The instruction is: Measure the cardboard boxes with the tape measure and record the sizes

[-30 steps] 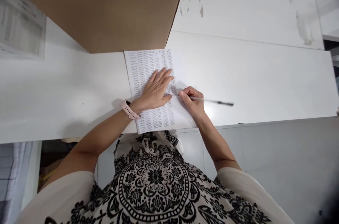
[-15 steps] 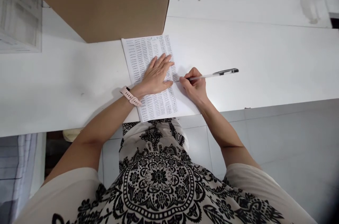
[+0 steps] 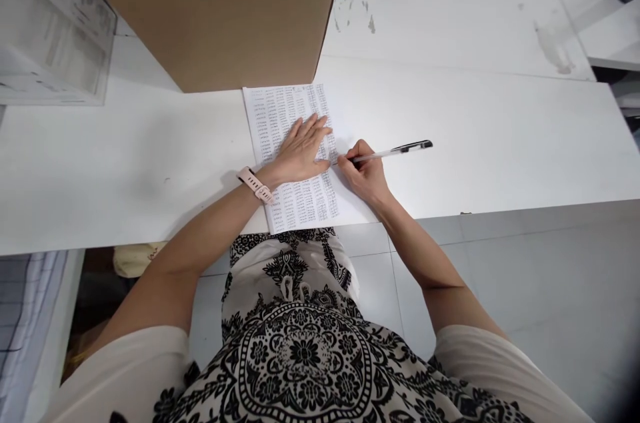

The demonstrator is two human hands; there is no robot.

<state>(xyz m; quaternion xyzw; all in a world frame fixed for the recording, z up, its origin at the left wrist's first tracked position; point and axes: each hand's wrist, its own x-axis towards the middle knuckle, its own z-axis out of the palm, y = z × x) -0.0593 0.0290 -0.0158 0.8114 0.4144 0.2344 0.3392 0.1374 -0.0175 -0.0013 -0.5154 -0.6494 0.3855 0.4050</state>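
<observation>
Under the flattened left hand (image 3: 303, 153) lies the paper (image 3: 263, 126), thin, white and roughly rectangular, its near end at the table's edge. That hand grips nothing; its palm is down and its fingers are slightly spread across the sheet. Just beside its thumb, the right hand (image 3: 369, 173) pinches a slim pen (image 3: 395, 151) between thumb and fingers, the point down at the right side of the written columns (whether it touches there is too small to tell). The pen's barrel is clear plastic with a black end and clip, slanting away to the right of the fingers.

Around the left wrist sits a pale pink band (image 3: 257, 186), smooth and punched with small slots. Both hands rest over a glossy white table (image 3: 475, 143). Beyond the left fingertips stands a plain, matt brown cardboard box (image 3: 240, 16), flat-sided; farther left of it is a shiny, boxy pack (image 3: 60, 50) with blurred print. Small dark handwriting fills the paper in upright columns, illegible at this size.
</observation>
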